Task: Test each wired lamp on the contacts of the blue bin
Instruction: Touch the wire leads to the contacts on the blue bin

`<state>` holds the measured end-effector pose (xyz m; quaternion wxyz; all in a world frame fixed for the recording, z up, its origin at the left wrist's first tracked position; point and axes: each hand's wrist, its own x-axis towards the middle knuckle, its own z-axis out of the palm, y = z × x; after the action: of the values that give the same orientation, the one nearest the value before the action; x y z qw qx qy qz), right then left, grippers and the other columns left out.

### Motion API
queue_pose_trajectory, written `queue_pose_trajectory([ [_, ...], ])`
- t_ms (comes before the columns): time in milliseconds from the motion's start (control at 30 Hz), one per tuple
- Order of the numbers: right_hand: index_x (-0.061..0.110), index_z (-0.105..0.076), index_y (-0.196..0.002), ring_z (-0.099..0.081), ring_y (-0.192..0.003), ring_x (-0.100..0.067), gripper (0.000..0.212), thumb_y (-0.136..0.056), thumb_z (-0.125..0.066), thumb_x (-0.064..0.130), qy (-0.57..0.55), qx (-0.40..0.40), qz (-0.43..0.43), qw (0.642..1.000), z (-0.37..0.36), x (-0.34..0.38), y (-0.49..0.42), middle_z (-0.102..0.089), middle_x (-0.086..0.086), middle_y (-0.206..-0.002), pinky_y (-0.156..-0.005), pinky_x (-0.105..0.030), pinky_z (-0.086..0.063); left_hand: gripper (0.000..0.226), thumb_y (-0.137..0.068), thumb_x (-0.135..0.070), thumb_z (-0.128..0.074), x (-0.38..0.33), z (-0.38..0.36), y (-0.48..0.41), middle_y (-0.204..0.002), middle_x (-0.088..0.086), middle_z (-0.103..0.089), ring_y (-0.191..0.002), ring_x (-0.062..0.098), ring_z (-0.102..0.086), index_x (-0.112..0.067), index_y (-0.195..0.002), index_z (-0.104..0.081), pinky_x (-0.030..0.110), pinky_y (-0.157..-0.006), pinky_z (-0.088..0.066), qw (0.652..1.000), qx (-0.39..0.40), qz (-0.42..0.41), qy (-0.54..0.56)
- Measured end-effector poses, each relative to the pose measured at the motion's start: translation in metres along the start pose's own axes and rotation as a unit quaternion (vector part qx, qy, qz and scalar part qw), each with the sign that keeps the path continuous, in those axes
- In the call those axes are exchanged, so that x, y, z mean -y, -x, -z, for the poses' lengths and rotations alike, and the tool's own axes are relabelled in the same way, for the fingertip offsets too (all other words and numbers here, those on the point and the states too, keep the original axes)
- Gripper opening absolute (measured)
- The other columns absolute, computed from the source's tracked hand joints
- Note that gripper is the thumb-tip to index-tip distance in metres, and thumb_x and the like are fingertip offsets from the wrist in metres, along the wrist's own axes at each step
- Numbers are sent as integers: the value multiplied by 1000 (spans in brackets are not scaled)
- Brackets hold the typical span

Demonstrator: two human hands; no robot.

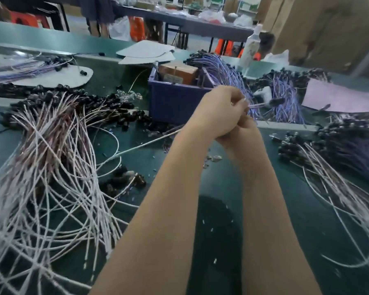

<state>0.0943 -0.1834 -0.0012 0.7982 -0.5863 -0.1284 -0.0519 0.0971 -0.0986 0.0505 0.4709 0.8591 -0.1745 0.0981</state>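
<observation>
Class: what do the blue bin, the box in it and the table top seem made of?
Bin: probably moulded plastic, smooth uniform blue walls. Box: likely cardboard, matt brown with a label. Table top: perhaps a rubbery green mat, dull sheen.

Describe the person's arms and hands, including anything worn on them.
The left forearm and right forearm are bare as far as the frame shows, with no sleeves. The left hand and right hand wear no gloves; no watch, bracelet or ring shows. The left hand hides much of the right, so its fingers cannot be checked.
</observation>
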Motion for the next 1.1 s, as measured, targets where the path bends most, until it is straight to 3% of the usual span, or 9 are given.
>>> queue_pose_trajectory([
  [133, 11, -66, -82, -61, -56, -4, 25, -99, -48, 14, -21, -208, 27, 978, 30, 5, -6, -66, 6, -60, -54, -16, -50, 33, -100, -32, -42, 22, -14, -1, -108, 9, -67, -99, 26, -62, -8, -109, -62, 31, -82, -48, 993, 43, 82, -80],
  [233, 13, -63, -75, -53, -47, -2, 30, -100, -47, 18, -34, -350, 34, 936, 51, 2, -9, -59, 9, -51, -48, -15, -47, 32, -100, -27, -42, 48, -16, 6, -91, 11, -71, -86, 27, -67, -8, -87, -64, 33, -79, -52, 983, 95, 137, -81],
  [333, 15, -59, -71, -52, -46, -4, 34, -101, -44, 21, -14, -402, 18, 916, 56, -7, -10, -57, 3, -56, -46, -17, -45, 37, -100, -31, -45, 57, -19, 7, -82, 7, -70, -64, 17, -61, -17, -68, -59, 29, -72, -52, 988, 67, 139, -13],
  [500, 9, -56, -71, -53, -40, -6, 39, -102, -42, 27, 51, -280, -84, 955, 50, -28, -8, -60, 3, -47, -43, -16, -44, 38, -98, -36, -47, 57, -24, 2, -53, -8, -48, -50, 6, -43, -15, -67, -57, 25, -52, -33, 986, -130, 97, 42],
  [567, 7, -59, -74, -54, -42, -8, 38, -102, -42, 26, 56, -235, -104, 965, 46, -30, -8, -61, 2, -49, -44, -17, -44, 37, -98, -36, -48, 59, -26, 2, -50, -10, -44, -47, 5, -41, -18, -66, -55, 22, -51, -32, 979, -158, 90, 90],
  [633, 7, -60, -75, -57, -48, -10, 37, -102, -42, 25, 39, -261, -101, 959, 45, -29, -9, -63, -1, -54, -48, -19, -48, 36, -98, -36, -49, 63, -26, 3, -50, -11, -44, -47, 4, -40, -19, -67, -55, 22, -51, -32, 975, -172, 82, 117],
  [767, 5, -58, -75, -62, -52, -12, 39, -103, -37, 23, 18, -291, -121, 949, 47, -30, -8, -64, -7, -63, -50, -18, -53, 27, -97, -34, -50, 70, -27, 5, -62, -12, -48, -57, 3, -43, -13, -83, -57, 23, -60, -35, 979, -155, 77, 107],
  [967, 3, -59, -76, -56, -41, -6, 40, -103, -38, 23, -37, -184, -188, 964, 40, -31, -7, -63, -1, -49, -44, -14, -46, 16, -97, -27, -50, 69, -34, 8, -80, -1, -63, -71, 13, -60, -14, -90, -56, 30, -72, -47, 991, -61, 86, 81],
  [1100, 4, -58, -78, -48, -40, -7, 37, -102, -38, 23, -63, -152, -192, 968, 39, -33, -7, -57, 0, -49, -42, -15, -40, 11, -95, -25, -54, 68, -35, 10, -69, -6, -63, -59, 8, -61, -19, -86, -57, 26, -62, -47, 996, 0, 88, 29],
])
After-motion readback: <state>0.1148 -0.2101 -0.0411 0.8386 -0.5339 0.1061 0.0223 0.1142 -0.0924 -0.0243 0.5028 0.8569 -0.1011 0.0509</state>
